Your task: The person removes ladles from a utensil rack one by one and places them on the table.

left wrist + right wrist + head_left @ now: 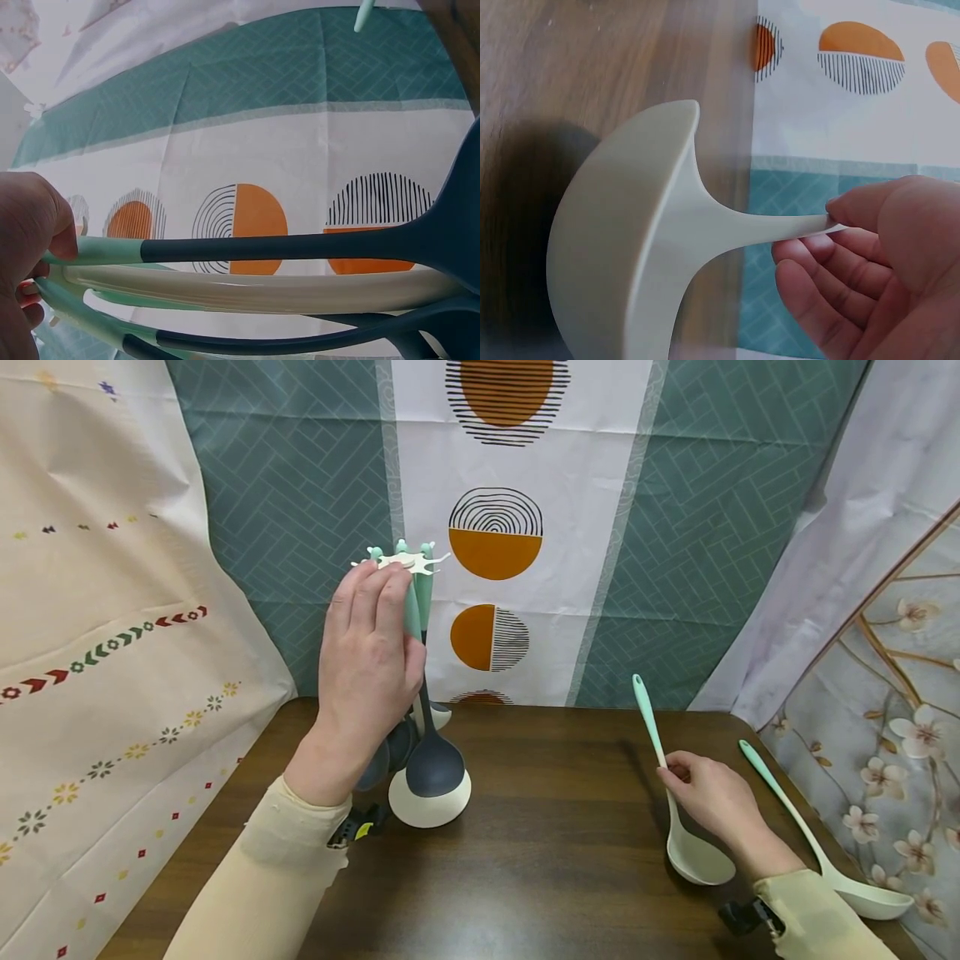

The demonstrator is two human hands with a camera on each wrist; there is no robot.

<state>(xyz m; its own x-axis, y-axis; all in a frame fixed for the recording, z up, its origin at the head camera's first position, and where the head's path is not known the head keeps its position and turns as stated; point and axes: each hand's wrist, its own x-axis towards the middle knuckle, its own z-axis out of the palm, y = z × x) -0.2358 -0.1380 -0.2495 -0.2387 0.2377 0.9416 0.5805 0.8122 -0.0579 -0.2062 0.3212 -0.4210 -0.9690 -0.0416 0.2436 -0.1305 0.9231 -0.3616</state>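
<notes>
A utensil rack (pixel 431 814) with a round cream base stands left of centre, hung with several dark-headed utensils on mint handles. At its top, my left hand (pixel 367 643) grips around the hooked cream holder and handle ends. The left wrist view shows the thumb (pixel 64 240) against the mint handle of a dark ladle (pixel 277 249); part of the grip is hidden. On the right, my right hand (pixel 712 797) pinches the shaft of a cream ladle (pixel 697 857) with a mint handle. Its handle points up and its bowl is low, near the tabletop; contact cannot be told.
Another cream ladle (pixel 870 897) with a mint handle lies along the right edge of the brown wooden table (pixel 555 827). Patterned cloths hang behind the table (pixel 660 568) and at the left (pixel 112 568) and right (pixel 885 735) sides.
</notes>
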